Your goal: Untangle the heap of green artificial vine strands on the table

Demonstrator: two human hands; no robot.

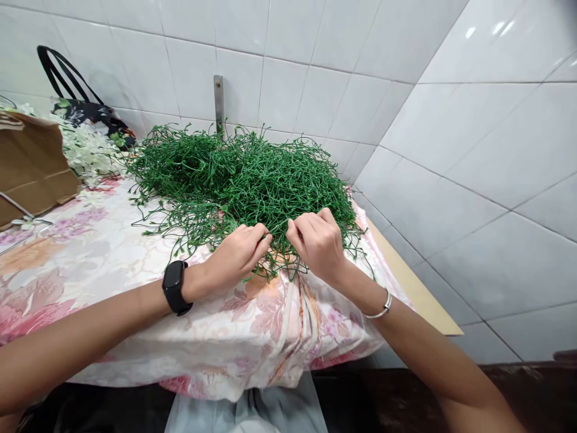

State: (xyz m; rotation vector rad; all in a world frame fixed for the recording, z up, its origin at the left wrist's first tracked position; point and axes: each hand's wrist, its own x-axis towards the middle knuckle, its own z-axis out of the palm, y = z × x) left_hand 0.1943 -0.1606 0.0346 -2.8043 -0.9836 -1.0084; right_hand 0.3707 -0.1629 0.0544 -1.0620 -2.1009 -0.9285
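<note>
A big tangled heap of green artificial flower stems [288, 180], thin with small knobs at the tips, lies on the floral cloth [112, 252]. At the heap's near edge, my left hand [237, 252] is closed in a pinch, with a bit of green stem showing at its fingertips. Just to the right, my right hand [318, 240] is closed too, its thumb and fingers pinching among the stems. A small gap separates the two hands. What lies inside the curled fingers is mostly hidden. Loose stems hang below and between the hands.
White artificial flowers [88, 147] and a brown cardboard box [33, 162] are at the left. Behind them stands a dark floral bag [97, 117] with black handles. A metal bracket [219, 102] is fixed to the tiled wall. A tan board [415, 282] edges the right side.
</note>
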